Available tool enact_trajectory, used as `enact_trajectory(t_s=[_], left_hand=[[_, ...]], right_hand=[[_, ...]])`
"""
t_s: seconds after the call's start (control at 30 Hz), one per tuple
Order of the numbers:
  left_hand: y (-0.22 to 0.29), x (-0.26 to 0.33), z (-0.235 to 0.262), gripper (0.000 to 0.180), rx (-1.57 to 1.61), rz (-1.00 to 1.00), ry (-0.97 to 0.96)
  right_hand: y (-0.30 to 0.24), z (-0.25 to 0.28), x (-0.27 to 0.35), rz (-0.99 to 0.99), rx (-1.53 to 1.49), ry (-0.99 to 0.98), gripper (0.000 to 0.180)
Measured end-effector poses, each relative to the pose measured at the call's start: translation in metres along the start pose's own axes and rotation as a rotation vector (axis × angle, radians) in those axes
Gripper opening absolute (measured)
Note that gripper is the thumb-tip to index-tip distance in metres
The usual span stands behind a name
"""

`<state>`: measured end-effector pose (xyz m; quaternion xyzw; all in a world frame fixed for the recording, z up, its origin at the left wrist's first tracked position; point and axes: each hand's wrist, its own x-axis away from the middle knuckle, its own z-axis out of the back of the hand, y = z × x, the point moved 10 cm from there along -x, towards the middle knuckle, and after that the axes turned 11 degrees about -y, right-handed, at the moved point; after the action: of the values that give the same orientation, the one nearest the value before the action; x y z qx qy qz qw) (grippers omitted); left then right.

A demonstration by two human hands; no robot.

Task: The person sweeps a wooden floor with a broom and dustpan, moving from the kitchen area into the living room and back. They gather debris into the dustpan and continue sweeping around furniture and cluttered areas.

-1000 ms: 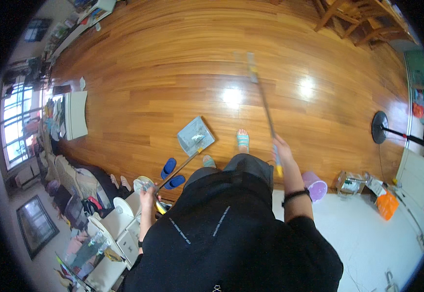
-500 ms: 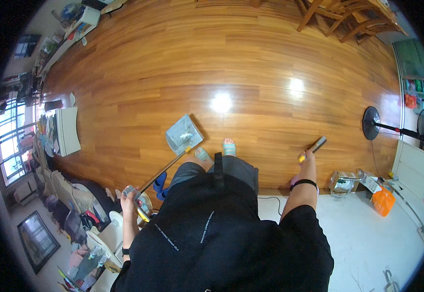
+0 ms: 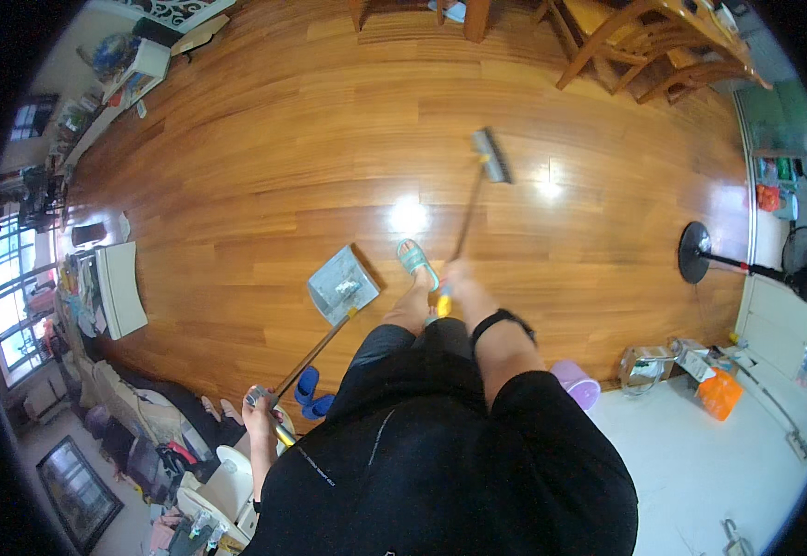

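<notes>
My left hand point(image 3: 259, 410) is closed round the upper handle of a long-handled dustpan. The dustpan's grey tray point(image 3: 327, 280) rests flat on the floor ahead and left of my feet, with some pale bits lying in it. In front of my body, my right hand point(image 3: 457, 275), slightly smeared by motion, grips a broom by the yellow end of its handle point(image 3: 445, 300). The thin broom stick runs forward to a dark broom head point(image 3: 491, 156) on the floor, ahead of a light green slipper point(image 3: 415, 259) on my foot.
Blue slippers point(image 3: 309, 393) lie beside the dustpan handle. A purple bucket point(image 3: 575, 385) stands behind my right arm. A standing fan point(image 3: 695, 252) is at the right, wooden chairs point(image 3: 621, 46) at the far right, and a white cabinet point(image 3: 123, 291) at the left.
My right hand has swung inward from the right side to the front of my body. The broom head now shows on the floor ahead. One foot has stepped forward; the dustpan stays nearly in place.
</notes>
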<state>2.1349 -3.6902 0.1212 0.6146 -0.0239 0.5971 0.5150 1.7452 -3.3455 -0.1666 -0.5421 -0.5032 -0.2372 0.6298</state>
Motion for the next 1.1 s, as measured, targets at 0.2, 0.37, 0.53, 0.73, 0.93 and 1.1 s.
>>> enact_trajectory(t_s=[0.2,0.37,0.53,0.73,0.93,1.1], left_hand=[[0.038,-0.033,-0.018,0.032,0.067,-0.048,0.047],[0.059,-0.047,-0.03,0.034,0.17,-0.044,0.078],[0.07,-0.058,-0.046,0.03,0.218,-0.017,0.122],[0.084,-0.038,-0.062,0.031,0.374,0.014,0.26],[0.088,-0.007,-0.067,0.033,0.461,0.09,0.367],[0.082,0.008,-0.084,0.034,0.512,0.155,0.481]], right_hand=[[-0.054,-0.14,0.03,-0.197,0.02,-0.371,0.033],[-0.147,-0.096,-0.006,-0.226,-0.01,-0.523,0.014],[-0.21,0.006,0.014,0.031,0.199,-0.314,0.03],[-0.248,0.146,-0.01,-0.01,0.081,0.262,0.023],[-0.326,0.117,-0.107,-0.021,-0.269,0.104,0.028],[-0.276,-0.09,-0.101,-0.119,0.373,-0.392,0.021]])
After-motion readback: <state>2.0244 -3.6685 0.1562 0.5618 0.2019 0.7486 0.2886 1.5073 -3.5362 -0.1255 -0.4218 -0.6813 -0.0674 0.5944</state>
